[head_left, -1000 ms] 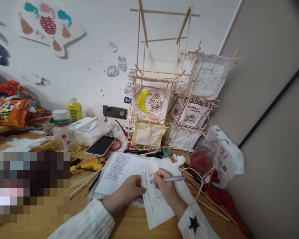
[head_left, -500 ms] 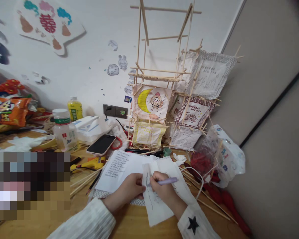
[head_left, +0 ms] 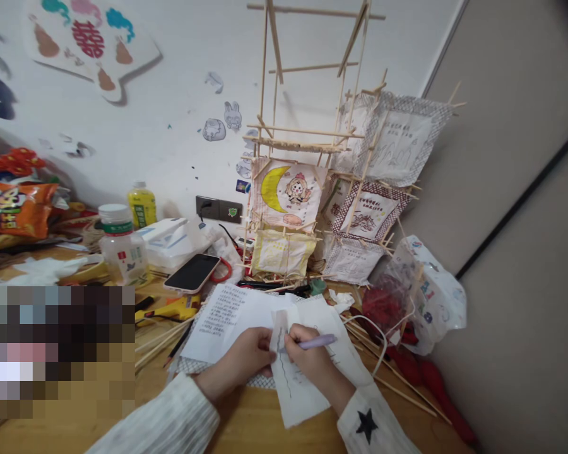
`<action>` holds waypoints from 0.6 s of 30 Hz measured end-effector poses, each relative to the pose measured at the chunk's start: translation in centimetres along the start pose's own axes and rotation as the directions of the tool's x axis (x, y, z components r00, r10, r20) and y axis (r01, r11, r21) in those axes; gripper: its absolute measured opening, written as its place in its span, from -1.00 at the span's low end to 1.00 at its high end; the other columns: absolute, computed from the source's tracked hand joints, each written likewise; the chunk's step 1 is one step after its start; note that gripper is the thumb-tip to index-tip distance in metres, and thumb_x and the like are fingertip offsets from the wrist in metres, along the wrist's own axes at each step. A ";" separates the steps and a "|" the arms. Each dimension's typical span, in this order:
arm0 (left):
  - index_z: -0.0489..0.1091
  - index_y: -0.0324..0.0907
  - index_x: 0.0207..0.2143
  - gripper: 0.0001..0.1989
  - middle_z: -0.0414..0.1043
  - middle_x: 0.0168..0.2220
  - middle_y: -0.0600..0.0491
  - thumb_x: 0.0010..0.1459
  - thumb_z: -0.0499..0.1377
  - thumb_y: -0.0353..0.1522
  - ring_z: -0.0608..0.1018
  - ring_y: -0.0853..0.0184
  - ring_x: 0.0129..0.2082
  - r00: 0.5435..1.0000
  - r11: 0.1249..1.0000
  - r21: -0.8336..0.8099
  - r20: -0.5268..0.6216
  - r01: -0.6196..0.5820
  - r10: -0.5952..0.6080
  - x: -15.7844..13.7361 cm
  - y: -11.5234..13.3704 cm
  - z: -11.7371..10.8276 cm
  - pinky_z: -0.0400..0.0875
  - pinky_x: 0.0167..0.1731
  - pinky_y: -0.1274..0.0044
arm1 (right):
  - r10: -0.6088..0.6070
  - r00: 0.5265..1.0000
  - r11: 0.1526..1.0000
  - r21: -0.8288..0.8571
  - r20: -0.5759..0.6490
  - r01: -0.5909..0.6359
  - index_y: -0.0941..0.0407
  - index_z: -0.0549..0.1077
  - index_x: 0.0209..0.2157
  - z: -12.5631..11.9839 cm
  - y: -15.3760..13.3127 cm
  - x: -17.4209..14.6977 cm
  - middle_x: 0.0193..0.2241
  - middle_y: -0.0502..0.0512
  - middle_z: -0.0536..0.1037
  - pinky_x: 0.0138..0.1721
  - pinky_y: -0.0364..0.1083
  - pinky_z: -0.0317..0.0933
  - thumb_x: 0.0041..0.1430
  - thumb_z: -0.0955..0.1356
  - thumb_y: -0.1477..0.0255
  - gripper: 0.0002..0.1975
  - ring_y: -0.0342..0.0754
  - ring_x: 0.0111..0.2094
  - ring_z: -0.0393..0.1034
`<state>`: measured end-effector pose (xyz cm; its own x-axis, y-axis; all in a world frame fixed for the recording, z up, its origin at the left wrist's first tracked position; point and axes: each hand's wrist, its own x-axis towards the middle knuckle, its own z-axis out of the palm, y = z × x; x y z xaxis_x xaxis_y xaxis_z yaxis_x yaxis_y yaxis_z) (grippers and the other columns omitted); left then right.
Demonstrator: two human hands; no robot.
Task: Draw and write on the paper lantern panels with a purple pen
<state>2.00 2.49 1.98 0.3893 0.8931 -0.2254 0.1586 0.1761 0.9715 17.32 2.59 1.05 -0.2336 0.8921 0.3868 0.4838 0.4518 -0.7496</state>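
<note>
My right hand (head_left: 307, 353) is closed around a light purple pen (head_left: 318, 342), its tip down on a white sheet of paper (head_left: 294, 407). A wavy dark line runs down the left part of this sheet. My left hand (head_left: 246, 358) pinches the sheet's left edge with curled fingers; the fingertips are partly hidden. Under and behind my hands lies a sheet with handwritten lines (head_left: 218, 315), on top of patterned paper (head_left: 262, 382). More pen strokes show beside my right wrist.
Behind the papers stands a wooden-stick frame (head_left: 303, 133) hung with drawn panels. To the left are a phone (head_left: 192, 273), a yellow glue gun (head_left: 170, 311) and a clear bottle (head_left: 122, 246). Thin sticks (head_left: 407, 398) and a red bundle in plastic (head_left: 383, 306) lie at right.
The camera view has tilted very slightly. Both hands keep nearly the same place on the paper, and the pen has barely shifted.
</note>
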 end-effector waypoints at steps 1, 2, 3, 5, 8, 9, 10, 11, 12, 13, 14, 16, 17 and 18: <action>0.40 -0.25 -0.47 -0.82 0.43 -0.59 0.14 -0.26 0.15 -0.50 0.50 0.30 -0.51 1.000 1.000 0.002 -0.003 0.000 0.000 0.0 0.0 0.0 0.39 -0.53 0.56 | 0.003 1.000 1.000 0.006 0.003 -0.003 0.09 0.07 -0.72 0.0 0.0 0.0 -0.77 -0.11 0.16 -0.63 -0.21 -0.08 0.00 0.19 0.45 -0.73 -0.20 -0.67 0.05; 0.40 -0.25 -0.47 -0.82 0.42 -0.59 0.14 -0.26 0.15 -0.50 0.50 0.30 -0.52 1.000 1.000 0.004 -0.005 0.000 0.000 0.0 0.0 0.0 0.39 -0.53 0.56 | 0.008 1.000 1.000 0.010 0.002 -0.008 0.09 0.06 -0.72 0.0 0.1 0.0 -0.77 -0.11 0.16 -0.63 -0.21 -0.08 0.00 0.19 0.46 -0.73 -0.20 -0.67 0.05; 0.40 -0.25 -0.48 -0.83 0.41 -0.60 0.15 -0.26 0.14 -0.51 0.50 0.31 -0.53 1.000 1.000 0.005 -0.006 -0.001 0.001 0.0 0.0 0.0 0.38 -0.53 0.56 | 0.012 1.000 1.000 0.011 0.002 -0.012 0.09 0.06 -0.72 0.0 0.1 0.0 -0.77 -0.11 0.16 -0.63 -0.21 -0.08 0.00 0.19 0.46 -0.73 -0.20 -0.66 0.05; 0.40 -0.25 -0.49 -0.83 0.40 -0.61 0.16 -0.26 0.13 -0.51 0.49 0.32 -0.54 1.000 1.000 0.005 -0.008 -0.002 0.002 -0.1 0.2 0.1 0.38 -0.53 0.57 | 0.016 1.000 1.000 0.012 0.005 -0.016 0.09 0.07 -0.72 0.0 0.1 -0.1 -0.76 -0.11 0.17 -0.63 -0.22 -0.08 0.00 0.19 0.46 -0.72 -0.20 -0.66 0.05; 0.39 -0.25 -0.48 -0.80 0.38 -0.63 0.18 -0.28 0.10 -0.53 0.48 0.34 -0.57 1.000 1.000 0.006 -0.011 -0.001 0.001 -0.2 0.4 0.2 0.37 -0.55 0.57 | 0.022 1.000 1.000 0.021 0.007 -0.022 0.10 0.08 -0.72 0.0 0.0 -0.1 -0.76 -0.11 0.16 -0.63 -0.22 -0.08 0.00 0.20 0.47 -0.72 -0.21 -0.65 0.05; 0.39 -0.25 -0.49 -0.80 0.38 -0.63 0.18 -0.29 0.08 -0.53 0.47 0.35 -0.58 1.000 1.000 0.006 -0.012 -0.001 0.001 -0.2 0.5 0.2 0.37 -0.56 0.57 | 0.024 1.000 0.999 0.025 0.006 -0.024 0.10 0.07 -0.72 0.0 0.0 -0.1 -0.77 -0.11 0.15 -0.63 -0.22 -0.09 0.00 0.20 0.47 -0.72 -0.21 -0.65 0.05; 0.39 -0.25 -0.49 -0.79 0.38 -0.63 0.18 -0.29 0.07 -0.54 0.46 0.35 -0.59 1.000 1.000 0.006 -0.014 -0.001 0.001 -0.2 0.5 0.2 0.36 -0.57 0.58 | 0.026 1.000 0.999 0.027 0.003 -0.026 0.09 0.07 -0.72 0.0 0.0 -0.1 -0.77 -0.11 0.15 -0.63 -0.22 -0.09 0.00 0.20 0.47 -0.72 -0.20 -0.66 0.05; 0.38 -0.26 -0.49 -0.78 0.38 -0.63 0.18 -0.30 0.06 -0.54 0.46 0.36 -0.60 1.000 1.000 0.006 -0.016 -0.001 0.002 -0.3 0.6 0.2 0.35 -0.58 0.58 | 0.026 1.000 0.999 0.028 0.006 -0.026 0.09 0.07 -0.72 0.0 0.0 -0.1 -0.77 -0.11 0.15 -0.63 -0.22 -0.08 0.01 0.19 0.46 -0.71 -0.20 -0.66 0.05; 0.38 -0.26 -0.50 -0.78 0.38 -0.64 0.19 -0.30 0.05 -0.54 0.45 0.37 -0.61 1.000 1.000 0.007 -0.019 -0.002 0.002 -0.3 0.6 0.2 0.35 -0.59 0.59 | 0.025 1.000 0.999 0.028 0.009 -0.025 0.09 0.06 -0.72 0.0 0.0 -0.1 -0.77 -0.11 0.15 -0.62 -0.22 -0.08 0.01 0.19 0.45 -0.71 -0.20 -0.66 0.05; 0.38 -0.26 -0.50 -0.77 0.37 -0.64 0.19 -0.31 0.04 -0.54 0.45 0.37 -0.61 1.000 1.000 0.008 -0.021 -0.001 0.002 -0.3 0.6 0.2 0.34 -0.60 0.59 | 0.023 1.000 0.999 0.029 0.010 -0.023 0.09 0.06 -0.72 0.0 0.0 -0.1 -0.77 -0.11 0.15 -0.62 -0.21 -0.08 0.01 0.19 0.45 -0.71 -0.20 -0.66 0.05; 0.38 -0.26 -0.50 -0.77 0.37 -0.65 0.19 -0.31 0.04 -0.55 0.45 0.37 -0.62 1.000 1.000 0.008 -0.024 -0.001 0.001 -0.3 0.6 0.2 0.34 -0.60 0.59 | 0.021 1.000 0.999 0.030 0.010 -0.021 0.09 0.06 -0.72 0.0 0.0 -0.1 -0.77 -0.11 0.15 -0.62 -0.21 -0.08 0.01 0.19 0.45 -0.71 -0.20 -0.66 0.05; 0.38 -0.25 -0.49 -0.76 0.36 -0.65 0.20 -0.31 0.04 -0.55 0.44 0.37 -0.62 1.000 1.000 0.012 -0.029 0.002 -0.002 -0.3 0.6 0.2 0.34 -0.61 0.59 | 0.020 1.000 0.999 0.031 0.010 -0.020 0.09 0.06 -0.73 0.0 0.1 -0.1 -0.77 -0.11 0.14 -0.62 -0.21 -0.08 0.00 0.19 0.45 -0.72 -0.20 -0.66 0.04; 0.38 -0.25 -0.49 -0.76 0.36 -0.65 0.20 -0.31 0.04 -0.55 0.44 0.37 -0.62 1.000 1.000 0.013 -0.031 0.004 -0.003 -0.3 0.7 0.1 0.34 -0.61 0.59 | 0.020 1.000 0.999 0.031 0.009 -0.020 0.09 0.06 -0.73 0.0 0.1 -0.1 -0.77 -0.11 0.13 -0.62 -0.21 -0.09 0.00 0.18 0.45 -0.72 -0.20 -0.66 0.04; 0.38 -0.25 -0.49 -0.76 0.36 -0.65 0.20 -0.31 0.04 -0.55 0.44 0.37 -0.63 0.999 1.000 0.014 -0.032 0.006 -0.005 -0.3 0.7 0.1 0.34 -0.61 0.59 | 0.021 1.000 0.999 0.030 0.007 -0.021 0.09 0.06 -0.73 0.0 0.1 -0.1 -0.77 -0.11 0.13 -0.62 -0.21 -0.09 0.00 0.18 0.46 -0.72 -0.20 -0.65 0.04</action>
<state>2.11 2.29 2.71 0.3594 0.9049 -0.2279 0.1739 0.1750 0.9691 17.37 2.54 0.89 -0.2290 0.9015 0.3673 0.4635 0.4328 -0.7733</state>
